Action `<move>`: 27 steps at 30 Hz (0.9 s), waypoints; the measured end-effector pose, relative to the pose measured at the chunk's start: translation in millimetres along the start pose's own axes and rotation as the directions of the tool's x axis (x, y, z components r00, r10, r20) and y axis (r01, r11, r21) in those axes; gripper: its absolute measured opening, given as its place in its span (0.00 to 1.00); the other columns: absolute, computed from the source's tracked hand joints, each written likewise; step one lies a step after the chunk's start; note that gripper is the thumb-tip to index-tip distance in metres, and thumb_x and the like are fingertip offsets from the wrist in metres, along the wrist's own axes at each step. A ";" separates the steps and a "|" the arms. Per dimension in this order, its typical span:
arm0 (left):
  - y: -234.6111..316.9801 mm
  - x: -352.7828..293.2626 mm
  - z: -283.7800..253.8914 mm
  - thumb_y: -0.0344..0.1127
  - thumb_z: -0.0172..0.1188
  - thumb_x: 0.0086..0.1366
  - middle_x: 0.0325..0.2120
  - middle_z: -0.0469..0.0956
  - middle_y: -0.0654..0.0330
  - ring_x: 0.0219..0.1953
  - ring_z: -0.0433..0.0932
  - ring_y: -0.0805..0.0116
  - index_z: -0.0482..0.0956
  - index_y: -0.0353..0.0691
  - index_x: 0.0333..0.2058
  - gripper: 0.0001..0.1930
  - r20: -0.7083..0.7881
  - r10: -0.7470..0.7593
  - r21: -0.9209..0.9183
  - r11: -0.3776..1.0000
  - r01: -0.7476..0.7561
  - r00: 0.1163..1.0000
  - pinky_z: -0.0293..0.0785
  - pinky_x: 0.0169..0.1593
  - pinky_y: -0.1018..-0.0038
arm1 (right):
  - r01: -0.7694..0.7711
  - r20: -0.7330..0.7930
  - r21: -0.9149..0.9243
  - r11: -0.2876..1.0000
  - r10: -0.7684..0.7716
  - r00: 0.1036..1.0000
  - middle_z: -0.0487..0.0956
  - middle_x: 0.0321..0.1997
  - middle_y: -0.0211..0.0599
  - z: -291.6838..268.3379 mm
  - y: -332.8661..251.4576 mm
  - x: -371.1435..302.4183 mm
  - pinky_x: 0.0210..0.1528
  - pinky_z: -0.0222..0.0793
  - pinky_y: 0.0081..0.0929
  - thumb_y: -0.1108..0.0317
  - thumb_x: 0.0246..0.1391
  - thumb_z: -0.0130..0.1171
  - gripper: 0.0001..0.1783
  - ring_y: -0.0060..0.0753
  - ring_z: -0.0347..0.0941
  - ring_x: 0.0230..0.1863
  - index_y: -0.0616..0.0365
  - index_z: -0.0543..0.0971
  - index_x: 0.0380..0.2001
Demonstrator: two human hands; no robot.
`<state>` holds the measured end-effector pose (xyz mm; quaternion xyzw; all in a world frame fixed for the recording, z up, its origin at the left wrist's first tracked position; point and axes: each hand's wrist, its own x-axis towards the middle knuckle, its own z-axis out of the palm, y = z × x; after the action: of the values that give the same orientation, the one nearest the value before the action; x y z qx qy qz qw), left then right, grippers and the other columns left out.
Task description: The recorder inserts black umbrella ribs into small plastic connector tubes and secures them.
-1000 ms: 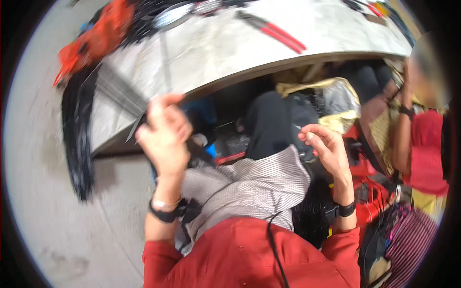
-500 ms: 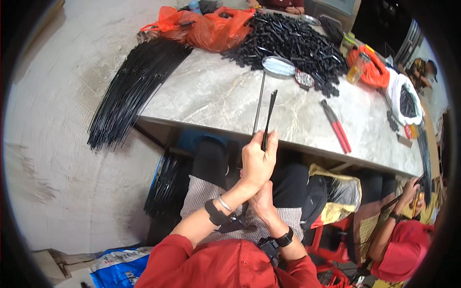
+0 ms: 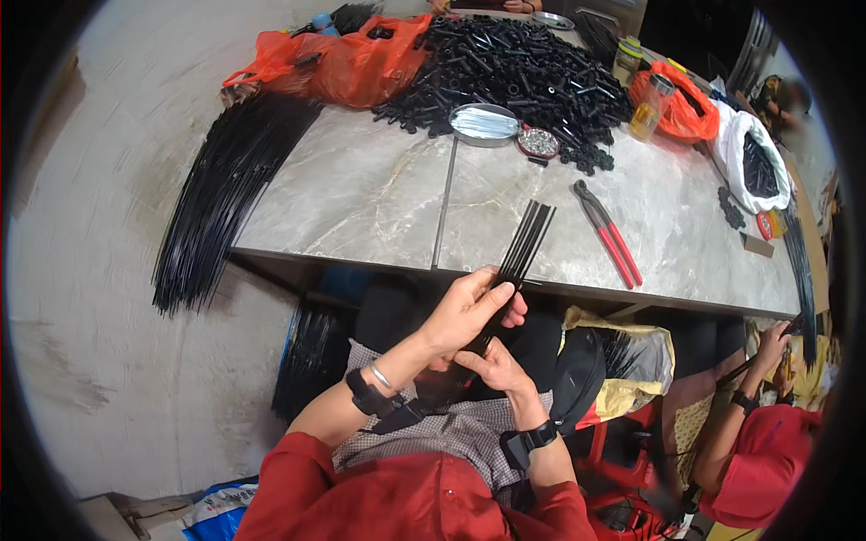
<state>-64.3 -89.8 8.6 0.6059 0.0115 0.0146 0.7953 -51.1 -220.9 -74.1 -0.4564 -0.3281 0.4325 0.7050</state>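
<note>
A small bundle of thin black rods (image 3: 529,236) slants up from my hands, its upper ends spread side by side just in front of the table edge. My left hand (image 3: 471,311) is closed round the middle of the bundle, thumb across the front. Lower down, my right hand (image 3: 498,368) is closed at the bundle's lower part, close under the left; its fingers are partly hidden. Beyond the rods on the table lie red-handled cutting pliers (image 3: 611,236), a round metal dish of pale thin strips (image 3: 484,124) and a small red-rimmed dish of silvery bits (image 3: 538,142).
A heap of short black tubes (image 3: 523,77) covers the far part of the stone-patterned table (image 3: 361,198). A long black rod bundle (image 3: 230,189) overhangs its left edge. Orange bags (image 3: 374,68), a jar (image 3: 651,108) and a white sack (image 3: 753,162) stand around. A co-worker (image 3: 758,460) sits at right.
The rods have turned from a narrow, edge-on bunch to a flat spread row. My left hand has come lower, and my right hand now shows more beside it. The view has shifted slightly.
</note>
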 end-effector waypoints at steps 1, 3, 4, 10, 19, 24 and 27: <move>2.4 -0.9 -4.0 0.38 0.48 0.71 0.32 0.76 0.60 0.34 0.77 0.73 0.71 0.32 0.47 0.14 0.041 -0.047 -0.007 0.999 0.048 0.998 0.76 0.40 0.76 | -0.049 0.083 0.021 0.999 0.048 0.995 0.80 0.43 0.43 -2.0 -5.4 1.2 0.50 0.72 0.28 0.67 0.63 0.50 0.13 0.33 0.77 0.45 0.68 0.77 0.38; 5.3 0.9 -9.1 0.39 0.48 0.71 0.31 0.76 0.62 0.34 0.76 0.74 0.70 0.33 0.52 0.17 0.122 -0.100 -0.060 0.992 0.108 0.988 0.75 0.40 0.77 | -0.067 0.088 0.084 0.994 0.060 0.994 0.80 0.43 0.44 -2.1 1.5 1.1 0.50 0.72 0.29 0.66 0.63 0.50 0.13 0.33 0.77 0.45 0.68 0.77 0.39; 4.5 0.7 -12.1 0.39 0.48 0.71 0.31 0.76 0.62 0.34 0.76 0.74 0.70 0.33 0.52 0.17 0.127 -0.104 -0.064 0.992 0.113 0.986 0.75 0.40 0.77 | -0.084 0.102 0.139 0.987 0.070 0.992 0.80 0.44 0.44 -2.7 5.5 1.5 0.51 0.72 0.30 0.66 0.63 0.50 0.14 0.33 0.77 0.45 0.68 0.76 0.40; 0.9 -16.8 -21.7 0.37 0.49 0.71 0.26 0.74 0.64 0.28 0.72 0.77 0.74 0.33 0.40 0.12 -0.029 -0.054 -0.036 0.998 0.053 0.998 0.72 0.33 0.79 | -0.205 0.070 -0.171 0.964 0.220 0.973 0.79 0.43 0.40 6.3 -19.7 2.8 0.53 0.69 0.28 0.67 0.60 0.55 0.18 0.29 0.74 0.47 0.68 0.73 0.49; 10.4 -35.5 -22.5 0.38 0.47 0.72 0.27 0.75 0.60 0.30 0.76 0.72 0.72 0.33 0.39 0.12 0.037 0.033 -0.124 0.992 -0.029 0.999 0.74 0.36 0.76 | 0.003 -0.524 -0.431 0.902 -0.253 0.813 0.79 0.48 0.42 -9.8 -127.6 -3.0 0.51 0.69 0.23 0.73 0.60 0.53 0.16 0.26 0.74 0.49 0.69 0.71 0.50; 10.3 -43.3 -21.8 0.38 0.45 0.72 0.25 0.72 0.63 0.26 0.71 0.76 0.72 0.34 0.38 0.13 0.039 0.092 -0.062 0.994 -0.090 0.995 0.71 0.33 0.79 | 0.137 -0.347 -0.303 0.943 -0.243 0.906 0.78 0.48 0.42 35.4 -157.2 45.4 0.46 0.70 0.19 0.74 0.58 0.55 0.19 0.22 0.73 0.49 0.69 0.70 0.52; 10.6 -45.3 -22.2 0.44 0.42 0.73 0.25 0.72 0.64 0.26 0.71 0.77 0.72 0.34 0.37 0.17 0.035 0.080 -0.077 0.994 -0.077 0.996 0.71 0.32 0.79 | 0.027 -0.337 -0.271 0.962 -0.121 0.934 0.81 0.42 0.42 47.3 -160.8 55.2 0.27 0.70 0.15 0.73 0.55 0.59 0.17 0.19 0.75 0.29 0.69 0.73 0.48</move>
<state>-110.4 -67.3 13.0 0.5756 -0.0279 0.0348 0.8165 -19.1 -187.4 96.2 -0.6026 -0.2685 0.2698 0.7014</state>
